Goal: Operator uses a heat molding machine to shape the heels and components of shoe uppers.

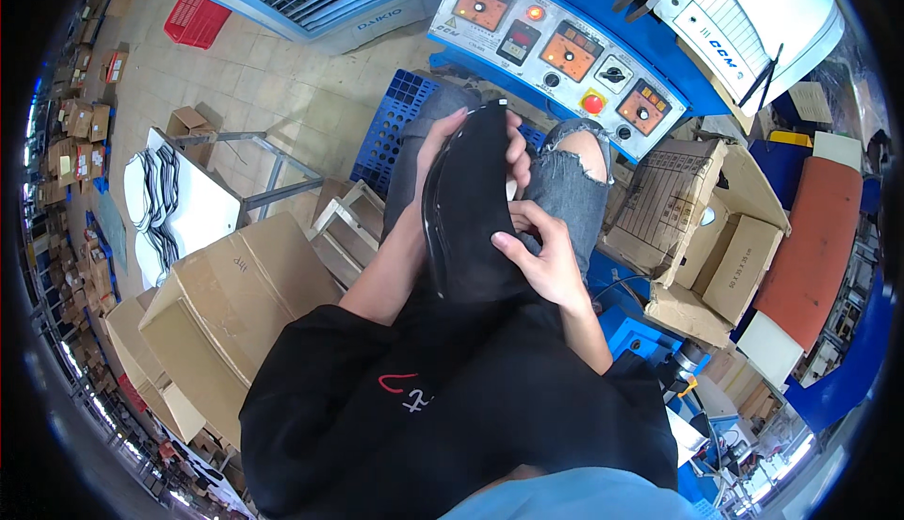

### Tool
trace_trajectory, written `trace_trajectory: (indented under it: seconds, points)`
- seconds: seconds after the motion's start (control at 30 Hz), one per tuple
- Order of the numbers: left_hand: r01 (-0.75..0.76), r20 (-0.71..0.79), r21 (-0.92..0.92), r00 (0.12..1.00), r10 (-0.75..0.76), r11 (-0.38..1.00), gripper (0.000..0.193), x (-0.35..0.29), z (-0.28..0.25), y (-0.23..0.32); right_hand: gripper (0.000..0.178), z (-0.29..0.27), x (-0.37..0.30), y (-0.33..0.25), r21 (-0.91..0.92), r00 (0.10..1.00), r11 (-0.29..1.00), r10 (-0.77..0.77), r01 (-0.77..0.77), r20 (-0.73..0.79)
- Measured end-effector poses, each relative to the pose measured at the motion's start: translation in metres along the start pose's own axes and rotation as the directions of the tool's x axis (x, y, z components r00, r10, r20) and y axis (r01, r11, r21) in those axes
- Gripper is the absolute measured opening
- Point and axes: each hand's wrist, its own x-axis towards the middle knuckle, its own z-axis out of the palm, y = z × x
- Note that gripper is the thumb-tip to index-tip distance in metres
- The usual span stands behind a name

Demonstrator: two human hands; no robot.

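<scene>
A long, curved black shoe upper (476, 205) lies lengthwise over my lap, its far end pointing toward the control panel. A thin whitish line runs along its left edge, and a small white spot shows at the tip. My left hand (436, 148) is wrapped round the far part, thumb on the left edge and fingertips showing at the right. Lower down, my right hand (549, 258) grips the right edge with the thumb on top and the fingers partly hidden. The near end merges with my black shirt (452, 407), so its border is hard to see.
A blue machine's control panel (565, 54) stands ahead. An opened cardboard box (664, 200) is at the right, beside an orange pad (812, 238). At left are a large carton (250, 280), a white table (212, 214) with black-edged pieces, and a metal frame (273, 167).
</scene>
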Motion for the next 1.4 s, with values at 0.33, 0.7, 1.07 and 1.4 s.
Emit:
trace_trajectory:
  seconds: [0.33, 0.7, 1.07, 1.4]
  points:
    - [0.197, -0.273, 0.846, 0.958, 0.085, 0.496, 0.058, -0.038, -0.009, 0.015, 0.026, -0.005, 0.006, 0.015, -0.125, 0.901, 0.992, -0.030, -0.027, -0.433]
    - [0.113, -0.218, 0.750, 0.973, 0.082, 0.652, 0.056, -0.044, -0.017, 0.005, 0.034, -0.036, 0.012, -0.014, 0.067, 0.895, 0.995, -0.042, 0.080, -0.444]
    - [0.167, -0.178, 0.445, 0.979, -0.095, 0.880, 0.076, -0.045, -0.046, -0.019, 0.035, -0.052, 0.030, -0.040, -0.127, 0.818, 0.924, -0.380, 0.362, -0.431]
    - [0.116, -0.325, 0.297, 0.946, -0.014, 0.948, 0.077, -0.054, -0.081, -0.028, 0.027, -0.034, 0.030, -0.031, 0.156, 0.806, 0.906, -0.258, 0.393, -0.532]
